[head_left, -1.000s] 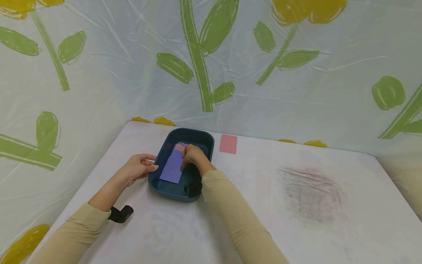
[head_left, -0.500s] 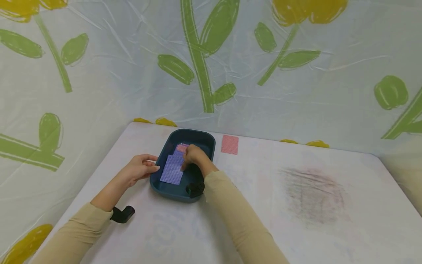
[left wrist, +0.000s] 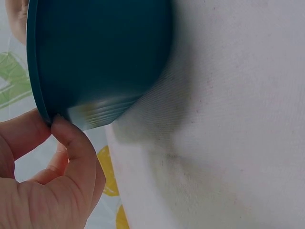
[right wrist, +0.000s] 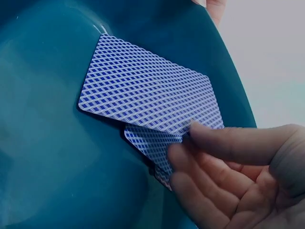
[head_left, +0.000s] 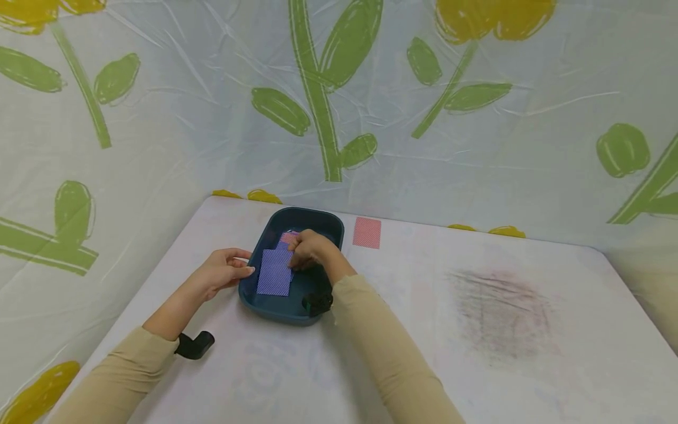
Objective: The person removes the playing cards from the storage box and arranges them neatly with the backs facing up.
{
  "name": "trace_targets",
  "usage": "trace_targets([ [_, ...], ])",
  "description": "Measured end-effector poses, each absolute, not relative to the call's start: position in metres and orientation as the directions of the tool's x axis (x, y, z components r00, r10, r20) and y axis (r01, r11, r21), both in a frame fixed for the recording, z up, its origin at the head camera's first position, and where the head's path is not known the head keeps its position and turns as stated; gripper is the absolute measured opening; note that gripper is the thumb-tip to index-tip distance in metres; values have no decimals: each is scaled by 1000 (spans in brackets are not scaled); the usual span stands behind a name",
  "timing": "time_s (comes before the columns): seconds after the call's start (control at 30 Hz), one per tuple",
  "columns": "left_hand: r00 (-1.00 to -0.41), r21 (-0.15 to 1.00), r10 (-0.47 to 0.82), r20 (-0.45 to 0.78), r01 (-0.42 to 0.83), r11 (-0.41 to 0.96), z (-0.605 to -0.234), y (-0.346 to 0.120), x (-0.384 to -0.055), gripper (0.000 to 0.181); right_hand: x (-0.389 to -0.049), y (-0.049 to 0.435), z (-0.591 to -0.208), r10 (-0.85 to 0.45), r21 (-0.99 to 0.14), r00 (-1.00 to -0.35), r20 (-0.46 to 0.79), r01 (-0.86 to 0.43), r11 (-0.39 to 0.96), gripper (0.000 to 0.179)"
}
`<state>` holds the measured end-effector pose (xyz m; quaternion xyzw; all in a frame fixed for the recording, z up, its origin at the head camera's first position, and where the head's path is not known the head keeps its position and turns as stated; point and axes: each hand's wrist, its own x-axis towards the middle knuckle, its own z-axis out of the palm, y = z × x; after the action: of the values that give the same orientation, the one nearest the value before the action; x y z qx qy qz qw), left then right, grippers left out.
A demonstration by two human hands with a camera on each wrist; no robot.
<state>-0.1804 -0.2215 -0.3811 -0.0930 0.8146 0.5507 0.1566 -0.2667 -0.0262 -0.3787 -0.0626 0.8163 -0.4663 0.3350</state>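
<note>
My left hand pinches the rim of a dark teal plastic basin between thumb and finger. Inside the basin, my right hand reaches over several playing cards lying face down. In the right wrist view, my right thumb and fingers pinch the long edge of the top blue-patterned playing card. Under it, partly covered, lies another blue-patterned card. A red-patterned card peeks out at the far end of the pile. My right hand hides part of these cards.
A red-patterned playing card lies on the white-covered table, right of the basin. A dark smudge marks the cloth farther right. Behind the table hangs a flower-print sheet.
The top blue playing card has turned and slid toward the left, now less slanted, with the blue card under it showing more. My left hand stays on the basin rim.
</note>
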Motion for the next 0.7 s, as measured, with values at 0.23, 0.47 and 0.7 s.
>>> trace_targets([
  [0.23, -936, 871, 31, -352, -315, 376, -383, -223, -181, 47, -267, -22, -374, -410, -826, -758, -507, 291, 482, 23],
  [0.47, -935, 872, 36, -353, -315, 376, -382, -223, -181, 48, -267, -18, -370, -419, -845, -746, -517, 368, 387, 28],
  [0.7, -933, 870, 35, -358, -320, 374, -381, -221, -180, 48, -269, -11, -371, -442, -863, -747, -497, 373, 341, 34],
])
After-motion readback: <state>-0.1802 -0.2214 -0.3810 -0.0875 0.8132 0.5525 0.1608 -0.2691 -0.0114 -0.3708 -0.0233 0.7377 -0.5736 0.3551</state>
